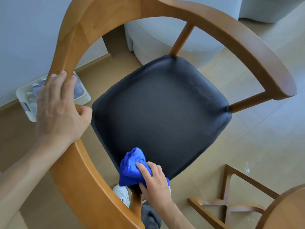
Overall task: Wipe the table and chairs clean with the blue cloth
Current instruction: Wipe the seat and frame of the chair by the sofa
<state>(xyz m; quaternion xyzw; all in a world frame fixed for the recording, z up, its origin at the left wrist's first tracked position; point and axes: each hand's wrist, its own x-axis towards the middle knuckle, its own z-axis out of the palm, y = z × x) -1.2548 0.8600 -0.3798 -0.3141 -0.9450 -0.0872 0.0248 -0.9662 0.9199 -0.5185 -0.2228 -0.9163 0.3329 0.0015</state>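
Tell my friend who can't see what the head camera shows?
The right hand presses a blue cloth on the near edge of a chair's black seat. The left hand grips the chair's curved wooden back.

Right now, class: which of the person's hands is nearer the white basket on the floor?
Left. The left hand grips the chair's backrest directly above the white basket; the right hand holds the blue cloth at the seat's edge.

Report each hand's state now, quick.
Left hand: grips the chair's wooden backrest rail.
Right hand: holds the bunched blue cloth against the black seat, near edge.
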